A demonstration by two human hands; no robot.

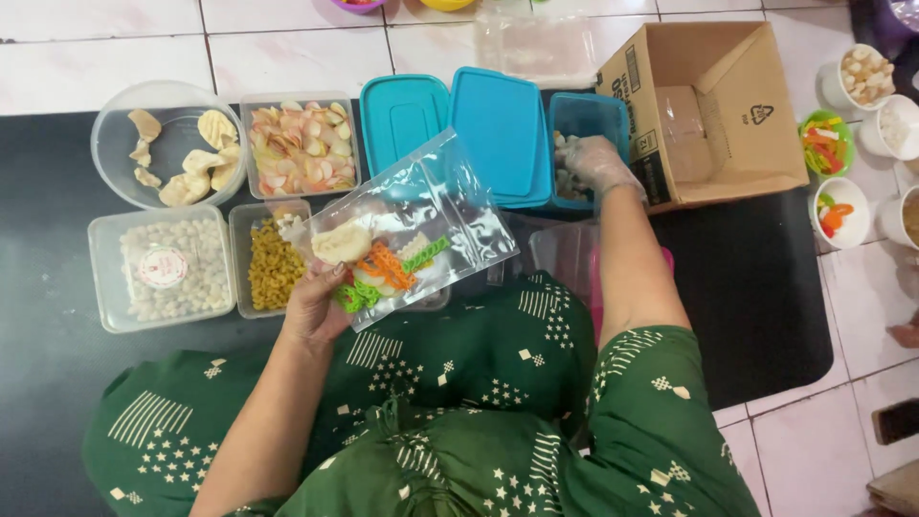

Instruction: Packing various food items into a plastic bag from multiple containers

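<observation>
The right hand [598, 165], in a thin clear glove, is sunk into an open teal container [589, 129]; its fingertips vanish among pale pieces inside, so I cannot tell whether they are pinching anything or lying loose. What those pieces are is hard to make out. The left hand [316, 306] holds a clear plastic bag [412, 230] from below, thumb and fingers pressed on its lower corner. Inside the bag, just above those fingers, lie a pale round cracker, orange strips and green curls. The bag hides part of a tub behind it.

Left of the left fingers sit a tub of small yellow pieces [273, 268] and a lidded tub of white balls [163, 270]; farther up, a round bowl of pale chips [170, 144] and a tray of pink-and-white crackers [302, 146]. Two teal lids [459, 124] lie between the hands. Just right of the gloved fingers stands an open cardboard box [713, 110], and beyond it small cups [857, 77], partly cut off at the edge.
</observation>
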